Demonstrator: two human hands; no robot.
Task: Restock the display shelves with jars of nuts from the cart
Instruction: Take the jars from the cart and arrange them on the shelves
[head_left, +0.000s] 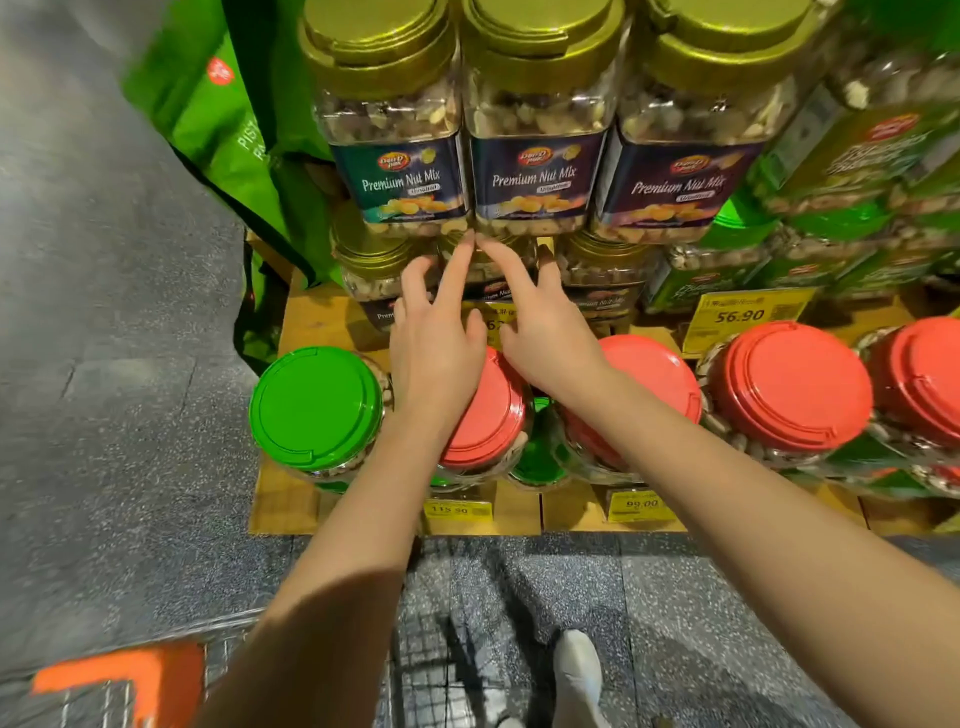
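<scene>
Head view: left hand (436, 338) and right hand (545, 327) are both spread wide with straight fingers, holding nothing. The index tips meet mid-frame at the seam between the gold-lid jar (491, 275) in the lower row and the Premium Nut Mix jar (535, 171) stacked on it. Whether the tips press the lid or the upper jar's base, cannot tell.

Jars look like rigid clear plastic, square-sided and full, so likely heavy with smooth, slippery walls. Best taken with two hands on opposite flat sides below the lid, not by the lid.

Red-lid jars (789, 384) and a green-lid jar (317, 405) stand on the front shelf (291, 499) under the forearms. Cart (119, 680) sits at lower left.
</scene>
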